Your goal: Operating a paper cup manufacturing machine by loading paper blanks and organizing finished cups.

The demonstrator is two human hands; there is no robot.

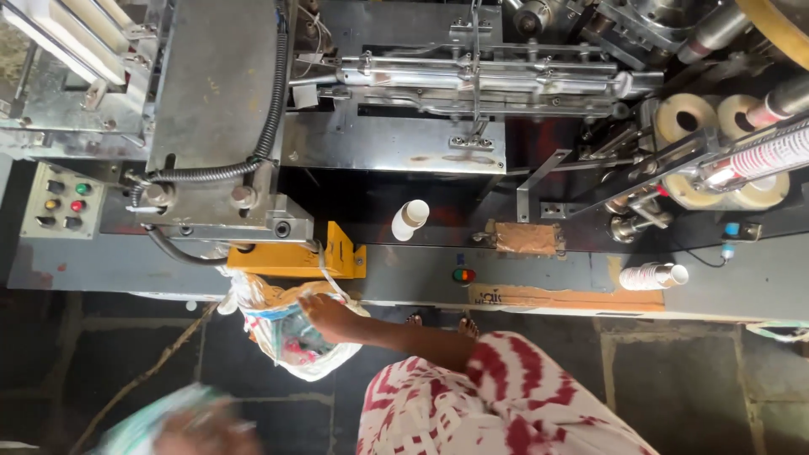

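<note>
Right hand (pixel 324 313) reaching into a hanging plastic bag (pixel 291 337), fingers half hidden so grip unclear, left hand (pixel 198 430) a blur at 7 o'clock, paper cup (pixel 409 219) at 12 o'clock.

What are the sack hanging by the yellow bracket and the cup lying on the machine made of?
Sack: probably woven plastic, white with colour print, crumpled, slightly glossy; weave too small to confirm. Cup: seemingly paper, matte white wall, brownish inside, like the cup stack nearby.
</note>
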